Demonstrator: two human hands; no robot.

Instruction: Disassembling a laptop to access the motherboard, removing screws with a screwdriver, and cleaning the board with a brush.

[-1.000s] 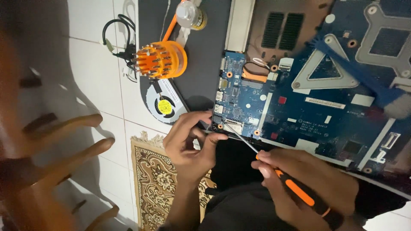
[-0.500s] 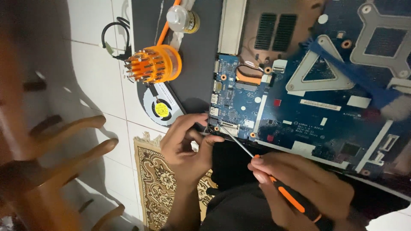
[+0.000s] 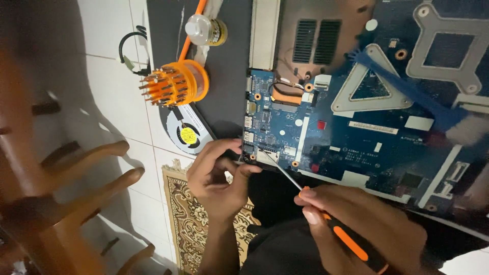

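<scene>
The right hand is wrapped tight around a screwdriver with a black and orange handle. Its thin metal tip touches the near corner of the blue circuit board. The left hand is just beside that corner, with thumb and fingers pinched close together at the board's edge; I cannot tell if it holds anything small.

The board is flat and shiny, with silver metal frames and little white labels. A blue brush lies across it. Left of the board is a round black fan with a yellow sticker in the middle. Above the fan sits an orange holder full of screwdriver bits, and a small round bottle. A brown patterned rug lies on the white tile floor.
</scene>
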